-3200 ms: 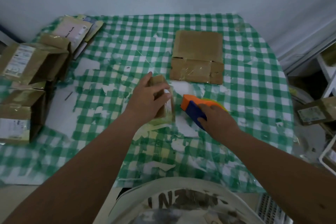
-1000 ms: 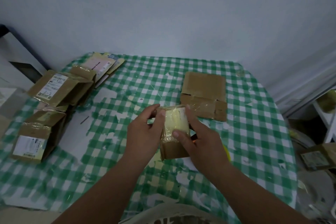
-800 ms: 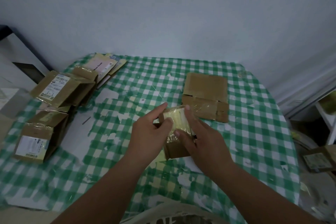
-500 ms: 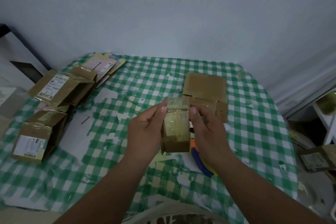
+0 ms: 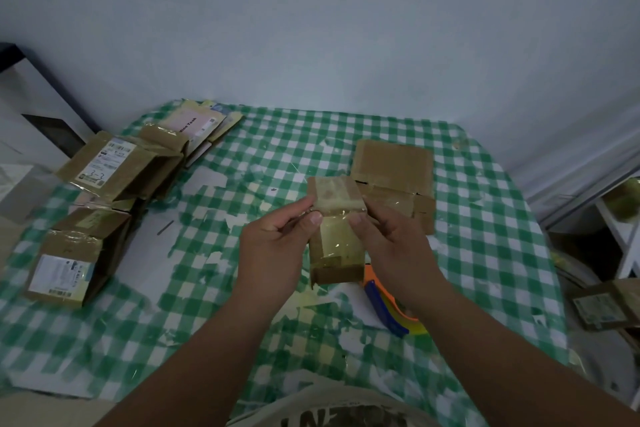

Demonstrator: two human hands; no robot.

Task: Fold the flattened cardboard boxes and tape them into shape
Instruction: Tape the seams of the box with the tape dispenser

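Observation:
A small brown cardboard box [image 5: 335,246], covered in shiny clear tape, is held above the middle of the table between both hands. My left hand [image 5: 277,246] pinches its upper left edge with thumb and fingers. My right hand [image 5: 394,250] grips its right side, thumb on the taped front. One flap stands up at the box's top. An orange and blue tape dispenser [image 5: 388,305] lies on the table under my right wrist, partly hidden. A flattened cardboard box [image 5: 398,170] lies further back on the table.
The table has a green checked cloth [image 5: 485,253] with worn white patches. Several folded and taped boxes [image 5: 114,170] stand at the left edge, with flat mailers [image 5: 197,125] behind them. A wall is close behind. Another box [image 5: 602,305] sits off the table at right.
Both hands lifted the small box off the table and turned it upright. My right hand let go of the tape dispenser, which now lies on the table. The top flap has opened upward.

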